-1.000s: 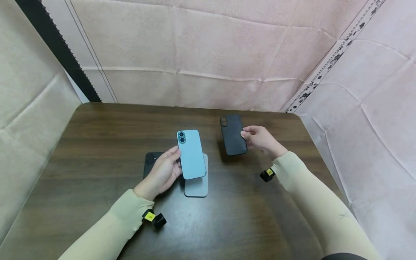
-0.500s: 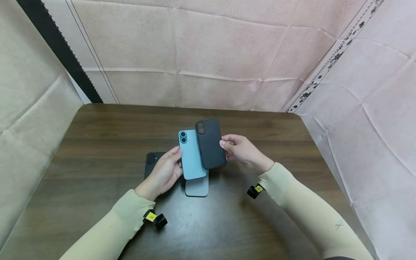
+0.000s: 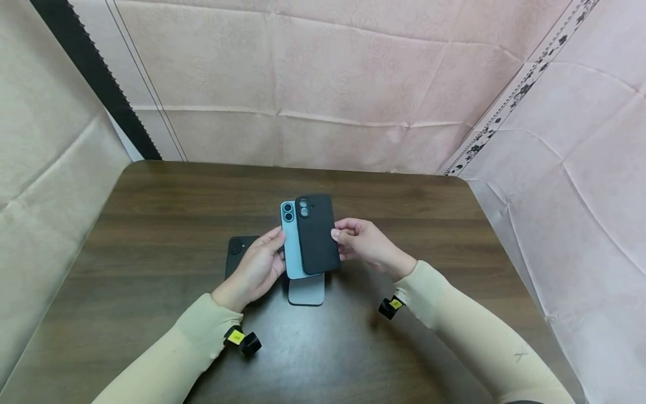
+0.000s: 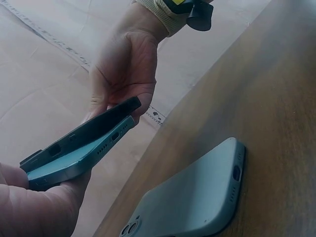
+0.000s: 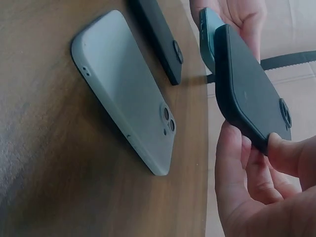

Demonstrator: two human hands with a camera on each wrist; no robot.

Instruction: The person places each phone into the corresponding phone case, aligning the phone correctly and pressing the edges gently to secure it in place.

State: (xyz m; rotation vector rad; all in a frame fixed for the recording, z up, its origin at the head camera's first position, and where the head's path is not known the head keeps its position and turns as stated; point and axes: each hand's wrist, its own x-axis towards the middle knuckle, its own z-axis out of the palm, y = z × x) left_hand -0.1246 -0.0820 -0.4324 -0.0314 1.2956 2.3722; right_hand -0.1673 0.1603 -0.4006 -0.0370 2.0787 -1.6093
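Observation:
My left hand [image 3: 254, 272] grips a light-blue phone [image 3: 291, 241] by its left edge, its back with two camera lenses facing up. With thumb and fingers my right hand [image 3: 367, 245] pinches the right edge of a black phone case [image 3: 319, 235]. The case overlaps most of the phone's back in the head view, and lenses show through its camera cutout. In the left wrist view, a wedge-shaped gap parts the case [image 4: 94, 123] from the phone [image 4: 84, 163] toward the port end. Both are held above the table.
Below the hands, a pale grey-blue phone [image 3: 307, 293] lies camera side up on the brown wooden table [image 3: 328, 359]. A black phone or case [image 3: 236, 253] lies to its left, partly hidden by the left hand. Pale cloth [image 3: 343, 78] hangs behind the table.
My right hand has brought the black case leftward from the right of the phone to over its back. The left hand stays nearly in place with the phone.

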